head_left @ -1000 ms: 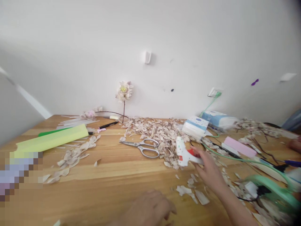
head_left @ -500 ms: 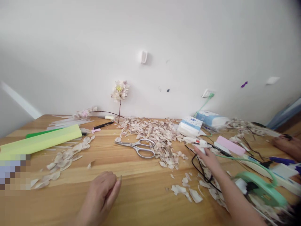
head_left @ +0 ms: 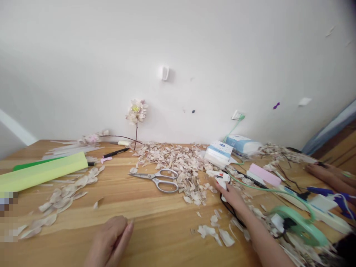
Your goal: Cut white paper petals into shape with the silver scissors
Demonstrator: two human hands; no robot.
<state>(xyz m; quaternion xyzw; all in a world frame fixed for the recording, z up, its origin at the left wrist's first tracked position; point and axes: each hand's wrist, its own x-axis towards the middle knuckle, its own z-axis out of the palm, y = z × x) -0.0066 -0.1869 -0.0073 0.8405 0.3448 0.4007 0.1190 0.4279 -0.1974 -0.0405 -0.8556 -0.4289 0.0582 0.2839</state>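
My right hand (head_left: pixel 226 194) is closed around the handle of a white glue gun (head_left: pixel 221 177) with a red part, beside a heap of dried petals (head_left: pixel 178 155). A black cord hangs below it. At the front of the wooden table, my left hand (head_left: pixel 112 235) is curled closed, thumb along its side; whatever it may hold is hidden. Ahead of it lie silver scissors (head_left: pixel 155 179), handles toward the right. A pale petal flower (head_left: pixel 137 110) with a yellow centre stands upright on a dark stem near the wall.
Tissue packs (head_left: pixel 219 152) stand at the wall. Loose petals (head_left: pixel 66 194) and a yellow-green sheet (head_left: pixel 44 172) lie left. A black marker (head_left: pixel 115 152) is nearby. To the right are a green ring-shaped object (head_left: pixel 299 224), a power strip (head_left: pixel 338 218), cords and another person's hand (head_left: pixel 319 172).
The view has shifted slightly right. My right hand has drawn the glue gun a little left and nearer. My left hand stays closed at the table's front.
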